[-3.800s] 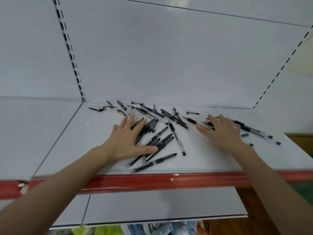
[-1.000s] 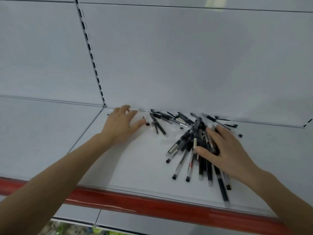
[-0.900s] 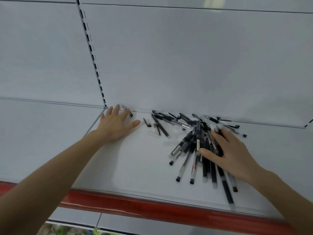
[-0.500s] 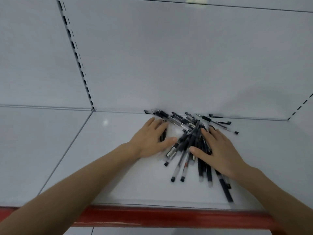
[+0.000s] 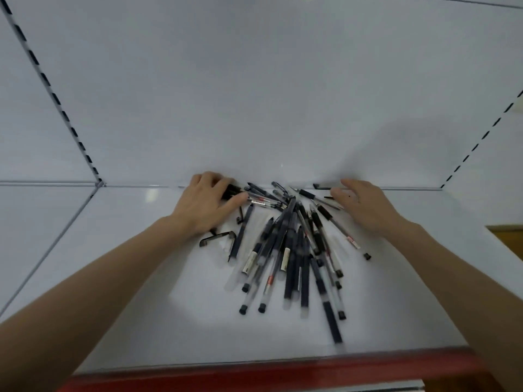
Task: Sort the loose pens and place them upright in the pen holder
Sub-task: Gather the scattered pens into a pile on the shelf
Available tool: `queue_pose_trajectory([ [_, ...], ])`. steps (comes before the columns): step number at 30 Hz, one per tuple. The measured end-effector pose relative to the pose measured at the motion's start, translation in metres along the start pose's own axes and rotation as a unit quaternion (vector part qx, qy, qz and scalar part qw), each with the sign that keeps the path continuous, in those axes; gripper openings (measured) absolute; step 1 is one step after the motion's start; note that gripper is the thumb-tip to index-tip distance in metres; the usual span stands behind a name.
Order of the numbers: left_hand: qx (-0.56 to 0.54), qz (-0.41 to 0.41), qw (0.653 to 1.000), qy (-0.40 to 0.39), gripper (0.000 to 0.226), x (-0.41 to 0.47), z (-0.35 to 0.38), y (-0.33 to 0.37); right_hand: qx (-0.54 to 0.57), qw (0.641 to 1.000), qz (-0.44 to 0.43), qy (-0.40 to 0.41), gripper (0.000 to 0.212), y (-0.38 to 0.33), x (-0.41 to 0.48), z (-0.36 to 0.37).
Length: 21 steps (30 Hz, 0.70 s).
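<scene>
White shelf [image 5: 141, 278]: flat, glossy surface, with a red front edge strip [image 5: 268, 372] running along its near side. White back panel [image 5: 254, 94]: plain, upright behind the shelf. Slotted uprights: one at left [image 5: 53, 97], one at right [image 5: 481, 137], each with dark slots. Brown surface [image 5: 506, 236]: glimpsed at far right.

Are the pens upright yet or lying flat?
Lying flat: the pens sit in a loose heap on the shelf; no holder is in view.
</scene>
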<state>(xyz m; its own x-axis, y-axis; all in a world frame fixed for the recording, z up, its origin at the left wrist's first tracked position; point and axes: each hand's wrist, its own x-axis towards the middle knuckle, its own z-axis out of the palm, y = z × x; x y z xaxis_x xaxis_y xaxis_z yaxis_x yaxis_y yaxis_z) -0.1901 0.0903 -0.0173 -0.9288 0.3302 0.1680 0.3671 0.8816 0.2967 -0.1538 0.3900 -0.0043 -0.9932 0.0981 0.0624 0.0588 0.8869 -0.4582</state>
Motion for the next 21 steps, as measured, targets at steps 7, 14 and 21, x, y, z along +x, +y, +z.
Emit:
queue_pose_trajectory([
  [7,0.017,-0.031,0.999,0.004,0.081,0.009,0.0,0.014,-0.038,0.997,-0.06,-0.005,0.041,-0.005,0.021,0.014],
  [14,-0.032,0.005,0.999,0.005,0.081,0.003,0.007,0.044,0.072,0.98,-0.183,-0.011,0.033,-0.013,0.002,0.013],
  [21,-0.052,-0.062,0.997,0.022,0.081,-0.006,0.003,0.024,0.074,0.98,-0.182,-0.02,0.04,0.001,0.017,0.005],
])
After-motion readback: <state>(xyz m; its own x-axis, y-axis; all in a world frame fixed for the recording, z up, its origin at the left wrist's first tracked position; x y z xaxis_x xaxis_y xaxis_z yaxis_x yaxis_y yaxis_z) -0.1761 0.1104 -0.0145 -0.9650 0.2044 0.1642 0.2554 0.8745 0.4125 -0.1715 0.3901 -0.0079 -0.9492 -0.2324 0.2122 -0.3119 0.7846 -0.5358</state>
